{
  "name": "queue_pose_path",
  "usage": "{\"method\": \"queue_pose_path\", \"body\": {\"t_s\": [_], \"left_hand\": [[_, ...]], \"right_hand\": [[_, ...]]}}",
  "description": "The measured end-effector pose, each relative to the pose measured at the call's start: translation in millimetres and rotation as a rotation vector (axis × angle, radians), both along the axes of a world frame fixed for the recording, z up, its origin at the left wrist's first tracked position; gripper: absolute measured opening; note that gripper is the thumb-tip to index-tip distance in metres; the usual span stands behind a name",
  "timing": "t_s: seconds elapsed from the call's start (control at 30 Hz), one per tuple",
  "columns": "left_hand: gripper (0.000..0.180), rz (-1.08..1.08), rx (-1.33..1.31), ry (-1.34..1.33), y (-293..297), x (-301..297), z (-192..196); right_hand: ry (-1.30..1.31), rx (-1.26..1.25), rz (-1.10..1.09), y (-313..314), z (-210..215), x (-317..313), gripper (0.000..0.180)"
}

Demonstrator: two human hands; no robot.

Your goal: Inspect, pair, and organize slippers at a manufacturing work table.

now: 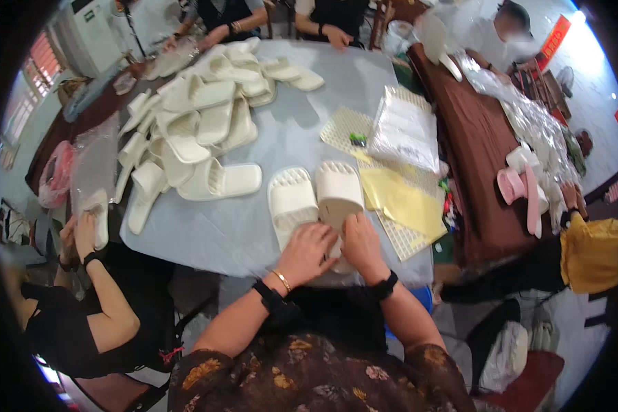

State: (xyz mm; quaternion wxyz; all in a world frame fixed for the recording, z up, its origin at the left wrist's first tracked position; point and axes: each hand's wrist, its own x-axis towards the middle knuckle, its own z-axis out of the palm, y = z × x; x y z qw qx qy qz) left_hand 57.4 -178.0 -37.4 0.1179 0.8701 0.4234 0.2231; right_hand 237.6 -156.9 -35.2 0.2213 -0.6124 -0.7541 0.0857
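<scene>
Two cream slide slippers lie side by side in front of me on the grey-covered table, the left slipper (292,194) and the right slipper (339,187). Both have quilted, puffed insoles and broad straps. My left hand (307,250) reaches across the left slipper's near end, its bent fingers and thumb around the near part of the right slipper. My right hand (362,247) is closed, its fingertips pinched at the right slipper's near right side below the strap. What those fingertips hold is too small to make out. Both hands partly hide the slippers' near ends.
A large heap of cream slippers (199,103) covers the table's left and far side. Right of my pair lie yellow sheets (408,206), perforated sheets (347,130) and clear plastic packs (405,130). A brown-covered table (477,178) holds pink slippers (522,185). Several co-workers surround the tables.
</scene>
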Motion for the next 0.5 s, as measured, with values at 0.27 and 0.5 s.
{"method": "queue_pose_path", "body": {"t_s": [0.27,0.5], "left_hand": [[0.054,-0.007,0.036,-0.030,1,-1,3],[0.055,-0.010,0.048,-0.056,1,-2,4]], "right_hand": [[0.351,-0.125,0.021,11,-5,24,0.005],[0.190,-0.115,0.106,7,8,20,0.004]]}}
